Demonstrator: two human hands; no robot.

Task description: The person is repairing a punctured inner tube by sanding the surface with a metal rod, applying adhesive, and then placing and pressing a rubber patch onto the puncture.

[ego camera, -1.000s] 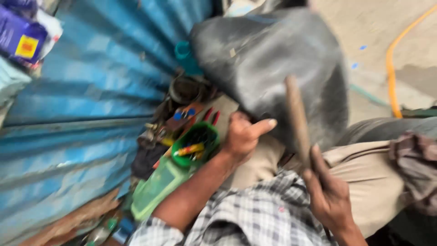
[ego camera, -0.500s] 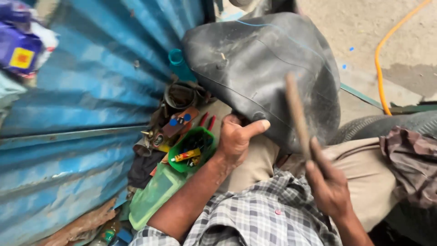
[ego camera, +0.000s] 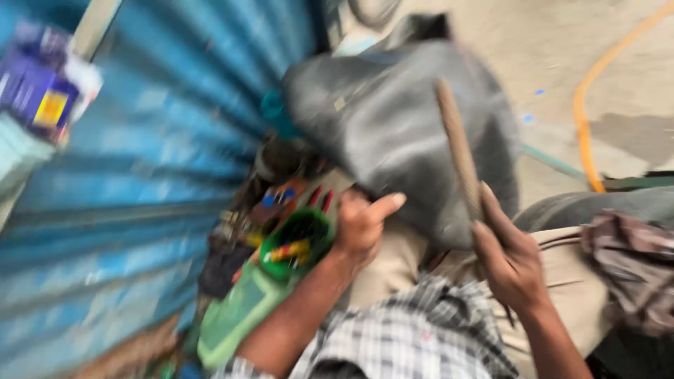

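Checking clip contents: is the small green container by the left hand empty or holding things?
Holding things: the green container shows blurred colourful items inside, beside the left hand.

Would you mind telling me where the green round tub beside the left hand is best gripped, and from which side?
Probably by the rim of the green round tub, from above on its right side. It sits open-topped, hemmed in by clutter toward the blue corrugated wall, and the left hand is right beside that edge. The picture is blurred, so details are unclear.
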